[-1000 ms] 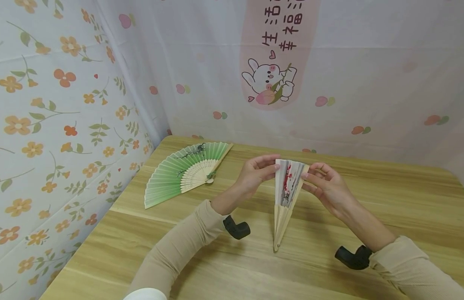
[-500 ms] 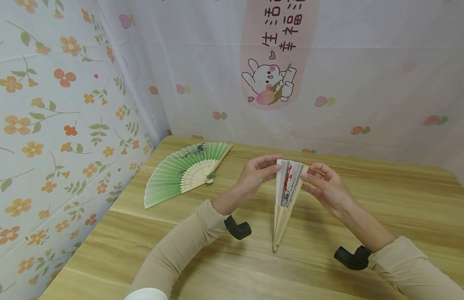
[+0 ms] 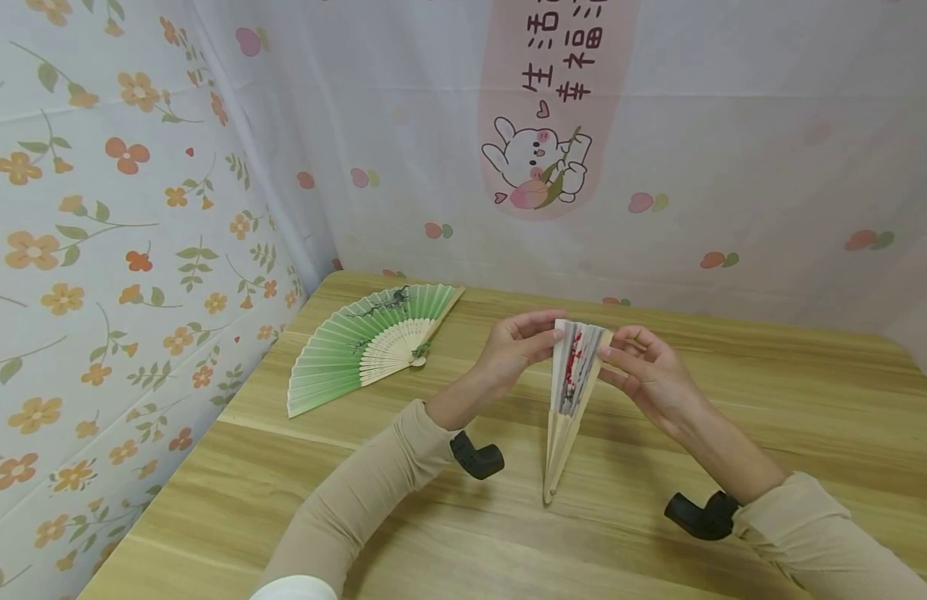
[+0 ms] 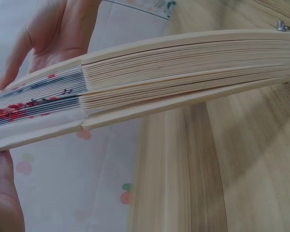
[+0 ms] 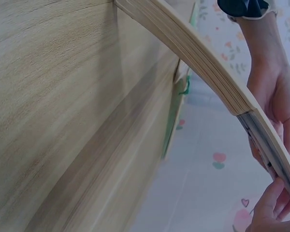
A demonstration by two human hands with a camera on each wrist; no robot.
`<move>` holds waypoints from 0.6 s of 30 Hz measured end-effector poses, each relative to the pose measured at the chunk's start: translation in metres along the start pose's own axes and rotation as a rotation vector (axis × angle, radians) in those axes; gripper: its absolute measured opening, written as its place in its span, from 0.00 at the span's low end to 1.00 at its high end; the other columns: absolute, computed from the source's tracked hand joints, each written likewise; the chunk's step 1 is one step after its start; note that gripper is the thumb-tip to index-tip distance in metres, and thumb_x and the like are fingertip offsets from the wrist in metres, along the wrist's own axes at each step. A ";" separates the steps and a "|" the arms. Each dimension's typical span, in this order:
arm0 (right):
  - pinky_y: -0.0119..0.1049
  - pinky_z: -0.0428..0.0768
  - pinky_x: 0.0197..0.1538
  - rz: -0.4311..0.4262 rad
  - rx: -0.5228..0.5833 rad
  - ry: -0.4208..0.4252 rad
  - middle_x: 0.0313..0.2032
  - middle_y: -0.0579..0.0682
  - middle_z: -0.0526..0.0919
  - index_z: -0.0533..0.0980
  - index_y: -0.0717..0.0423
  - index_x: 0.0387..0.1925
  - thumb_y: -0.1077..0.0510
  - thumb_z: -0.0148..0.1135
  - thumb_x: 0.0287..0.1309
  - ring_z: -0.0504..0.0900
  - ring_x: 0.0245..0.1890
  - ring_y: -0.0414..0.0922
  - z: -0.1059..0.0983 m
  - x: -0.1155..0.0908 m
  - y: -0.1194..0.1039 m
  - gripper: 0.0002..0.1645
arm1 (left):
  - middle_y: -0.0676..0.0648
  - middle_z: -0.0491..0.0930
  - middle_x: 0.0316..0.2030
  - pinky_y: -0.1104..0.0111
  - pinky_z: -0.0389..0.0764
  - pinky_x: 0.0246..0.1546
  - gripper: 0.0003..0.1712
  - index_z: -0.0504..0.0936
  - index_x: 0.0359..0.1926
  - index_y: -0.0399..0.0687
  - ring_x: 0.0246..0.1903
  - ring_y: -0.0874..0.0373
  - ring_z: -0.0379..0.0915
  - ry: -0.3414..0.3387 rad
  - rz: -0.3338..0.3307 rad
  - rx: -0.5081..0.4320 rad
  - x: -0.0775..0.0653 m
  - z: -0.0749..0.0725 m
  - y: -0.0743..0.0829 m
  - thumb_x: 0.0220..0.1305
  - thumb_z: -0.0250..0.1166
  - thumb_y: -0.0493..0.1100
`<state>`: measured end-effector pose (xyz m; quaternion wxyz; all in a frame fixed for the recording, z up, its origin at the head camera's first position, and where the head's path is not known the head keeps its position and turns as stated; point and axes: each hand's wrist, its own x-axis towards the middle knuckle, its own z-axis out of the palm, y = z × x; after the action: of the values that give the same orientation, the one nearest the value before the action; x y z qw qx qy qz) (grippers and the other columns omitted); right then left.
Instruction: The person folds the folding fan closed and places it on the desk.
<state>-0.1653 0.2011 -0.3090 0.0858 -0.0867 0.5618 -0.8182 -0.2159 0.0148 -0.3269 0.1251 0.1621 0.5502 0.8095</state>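
Observation:
A white folding fan with red blossoms and pale wooden ribs is mostly folded, forming a narrow wedge. Its pivot end points down toward the table, closer to the person. My left hand pinches the upper left edge between thumb and fingers. On the opposite edge, my right hand pinches the outer rib near the top. In the left wrist view the fan's ribs lie stacked close together, with a small gap near the lower outer rib. A metal pivot pin shows at the far end.
A green folding fan lies spread out on the wooden table, left of the hands. Behind the table hangs a white curtain with a rabbit print; a flowered curtain hangs at the left. Each wrist carries a black mount.
The white fan has become slightly narrower, its two edges drawn a little closer by my hands. The green fan stays where it was.

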 end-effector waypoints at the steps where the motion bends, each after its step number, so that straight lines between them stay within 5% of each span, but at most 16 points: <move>1: 0.33 0.78 0.42 -0.001 0.003 -0.002 0.29 0.46 0.72 0.69 0.53 0.32 0.69 0.54 0.56 0.76 0.34 0.40 0.000 0.000 0.000 0.08 | 0.50 0.76 0.35 0.64 0.76 0.43 0.18 0.71 0.51 0.29 0.36 0.60 0.74 0.002 -0.001 -0.001 0.000 0.000 0.000 0.58 0.55 0.28; 18: 0.32 0.78 0.40 0.000 -0.001 0.004 0.29 0.45 0.70 0.70 0.53 0.31 0.69 0.54 0.56 0.75 0.34 0.40 0.001 0.001 0.002 0.08 | 0.48 0.76 0.37 0.64 0.76 0.44 0.18 0.72 0.52 0.32 0.37 0.59 0.74 -0.027 -0.015 0.026 -0.001 0.001 0.000 0.59 0.56 0.30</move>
<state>-0.1664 0.1993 -0.3109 0.0848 -0.0851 0.5623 -0.8182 -0.2142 0.0153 -0.3266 0.1363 0.1703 0.5600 0.7993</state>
